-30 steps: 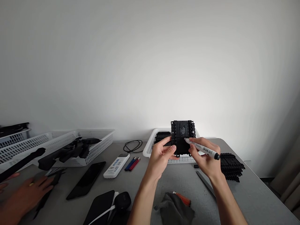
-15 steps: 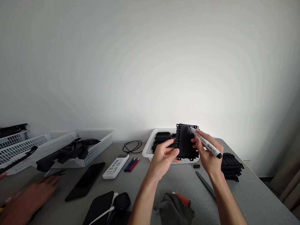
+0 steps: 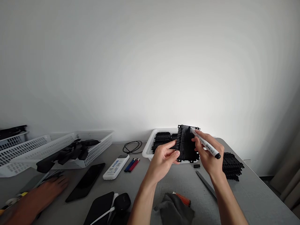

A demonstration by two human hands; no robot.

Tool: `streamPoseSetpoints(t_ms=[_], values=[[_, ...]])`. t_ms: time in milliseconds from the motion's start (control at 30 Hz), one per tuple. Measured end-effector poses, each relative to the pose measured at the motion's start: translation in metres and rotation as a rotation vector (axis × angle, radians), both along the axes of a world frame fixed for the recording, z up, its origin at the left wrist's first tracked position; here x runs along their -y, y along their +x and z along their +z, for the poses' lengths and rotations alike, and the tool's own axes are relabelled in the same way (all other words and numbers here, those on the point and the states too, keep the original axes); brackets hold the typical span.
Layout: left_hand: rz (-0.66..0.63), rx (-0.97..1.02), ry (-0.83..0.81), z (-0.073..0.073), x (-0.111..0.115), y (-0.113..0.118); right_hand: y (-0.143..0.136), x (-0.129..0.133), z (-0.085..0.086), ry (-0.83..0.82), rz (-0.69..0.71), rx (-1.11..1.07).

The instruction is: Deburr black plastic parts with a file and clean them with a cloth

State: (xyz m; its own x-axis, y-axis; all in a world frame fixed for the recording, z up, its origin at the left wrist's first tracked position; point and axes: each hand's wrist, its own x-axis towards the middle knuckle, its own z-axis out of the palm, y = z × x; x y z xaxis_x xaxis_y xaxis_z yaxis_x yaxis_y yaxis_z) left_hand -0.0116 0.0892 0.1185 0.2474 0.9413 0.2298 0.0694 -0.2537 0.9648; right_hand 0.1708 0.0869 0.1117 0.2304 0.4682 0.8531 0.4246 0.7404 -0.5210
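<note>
My left hand [image 3: 165, 159] grips the left edge of a flat black plastic part [image 3: 187, 145] with a toothed side, held upright above the table. Between the fingers of my right hand [image 3: 209, 153] is a white marker [image 3: 208, 145] with a black end. Its tip touches the upper face of the part, or is very near it. Behind the part stands a white basket [image 3: 147, 152] with more black plastic parts [image 3: 162, 136]. A small black cap [image 3: 196, 166] lies on the table below my hands.
Right of my forearm sits a stack of black parts [image 3: 232, 167]. A grey metal strip [image 3: 205, 182], a dark cloth [image 3: 175, 211] and an orange lighter [image 3: 182, 199] lie in front. Leftward are a phone [image 3: 85, 182], baskets [image 3: 103, 153] and another person's hand [image 3: 48, 193].
The black part has tilted slightly in my left hand, and the marker remains at its upper face. The other person's hand at the left has shifted a little to the right.
</note>
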Motion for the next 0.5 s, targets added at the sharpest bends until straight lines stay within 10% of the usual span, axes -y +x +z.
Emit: streamPoseSetpoints(t_ms=[300, 500], values=[[0.184, 0.214, 0.045, 0.008, -0.002, -0.008, -0.004, 0.009, 0.001, 0.306, -0.135, -0.143], [0.437, 0.415, 0.105, 0.006, -0.01, -0.014, 0.007, 0.033, 0.011, -0.102, 0.036, -0.134]])
